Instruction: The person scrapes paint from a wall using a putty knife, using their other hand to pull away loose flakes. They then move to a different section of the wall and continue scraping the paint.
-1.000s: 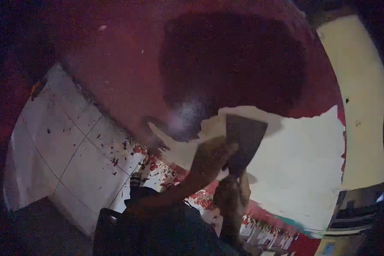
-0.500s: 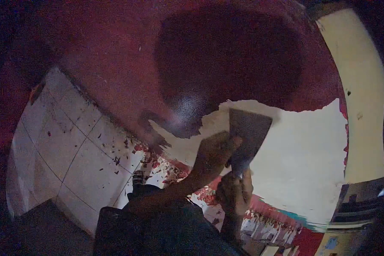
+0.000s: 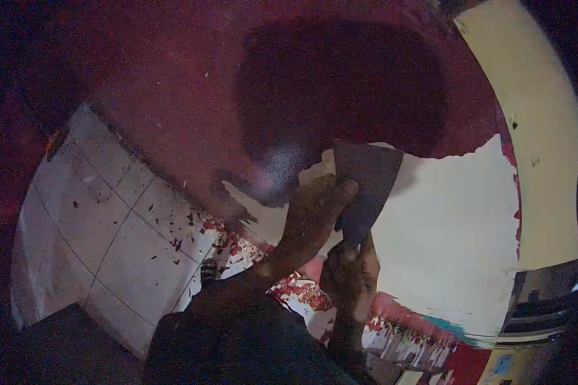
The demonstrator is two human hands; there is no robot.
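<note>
A flat, wide-bladed scraper [image 3: 369, 183] lies against the wall, its broad edge at the ragged border between dark red paint [image 3: 173, 122] and the bare whitish patch [image 3: 449, 224]. My right hand [image 3: 350, 269] is closed around the scraper's handle, below the blade. From the left, my left hand [image 3: 324, 205] reaches across and presses its fingers on the blade's left side. Some of its fingers are hidden in shadow.
Tiled floor [image 3: 109, 218] at the left is strewn with dark flakes. Red and white paint chips [image 3: 302, 292] lie along the wall's foot. A cream-coloured strip [image 3: 526, 128] runs down the right side, with dark objects [image 3: 539, 301] below it.
The scraper and both hands have moved slightly up and left in view. The blade now overlaps the red paint edge more. Both hands keep their hold.
</note>
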